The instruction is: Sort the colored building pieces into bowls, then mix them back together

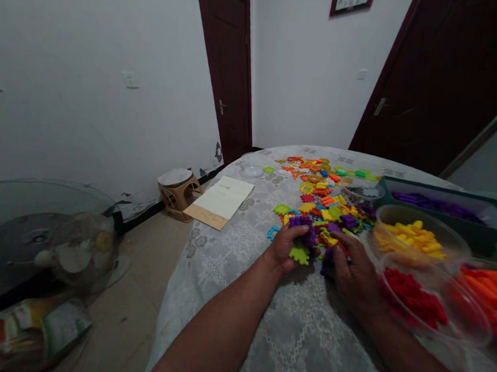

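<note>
Keeping the work low over the near part of the tabletop seems wise, because the green box and the clear bowls stand near at the right, and the heap lies just beyond the hands. The left hand has its fingers clamped on the purple block, in front of the heap; a firm but gentle hold should suit it. The right hand bends its fingers beside a dark purple piece; whether they are clamped on it, I cannot tell. As for materials, the cloth is grey with a flower pattern, the bowls are smooth and see-through, the block looks like ridged plastic, and the green piece below it has a toothed edge.
</note>
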The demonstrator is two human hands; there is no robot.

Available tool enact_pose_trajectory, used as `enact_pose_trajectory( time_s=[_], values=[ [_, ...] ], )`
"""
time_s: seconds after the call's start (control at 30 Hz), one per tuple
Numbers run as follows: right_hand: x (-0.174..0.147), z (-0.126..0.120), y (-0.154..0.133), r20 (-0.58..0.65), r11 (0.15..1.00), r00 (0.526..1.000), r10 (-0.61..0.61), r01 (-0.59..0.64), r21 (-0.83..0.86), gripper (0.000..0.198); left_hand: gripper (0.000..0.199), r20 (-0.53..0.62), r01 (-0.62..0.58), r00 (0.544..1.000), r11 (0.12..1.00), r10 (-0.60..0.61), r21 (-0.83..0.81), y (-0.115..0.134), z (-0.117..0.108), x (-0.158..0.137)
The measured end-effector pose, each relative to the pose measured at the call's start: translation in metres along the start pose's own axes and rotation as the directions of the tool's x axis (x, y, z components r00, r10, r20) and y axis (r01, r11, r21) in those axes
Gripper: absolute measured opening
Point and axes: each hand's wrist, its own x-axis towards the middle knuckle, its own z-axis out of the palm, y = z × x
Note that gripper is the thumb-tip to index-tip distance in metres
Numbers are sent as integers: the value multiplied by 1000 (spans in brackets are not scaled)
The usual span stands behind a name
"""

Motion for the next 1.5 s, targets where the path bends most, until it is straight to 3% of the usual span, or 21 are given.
enact_pose_trajectory(
  time_s=[0.2,0.47,0.67,0.83,1.1,1.23,1.5],
  values=[
    [0,-2,-19,21,993,999,34,-36,110,41,27,67,124,990,992,-122,-19,1,-3,-1],
    [4,-4,-20,32,963,989,142,-146,227,39,25,162,216,963,976,-215,12,1,0,-4],
    [6,-3,-19,21,853,917,399,-380,357,40,22,158,215,963,976,-219,37,3,5,-8],
    [4,0,-21,81,759,871,485,-465,456,42,21,127,233,962,969,-242,79,5,4,-8],
    [-1,-2,-25,16,818,907,420,-386,427,38,23,39,220,972,952,-234,213,4,0,-3],
    [-3,-3,-28,-15,861,945,327,-292,416,29,21,22,195,978,941,-209,278,3,1,-2],
    [-2,-20,-51,-76,893,971,226,-175,415,17,20,14,182,981,943,-193,281,7,-2,-1]
  ],
)
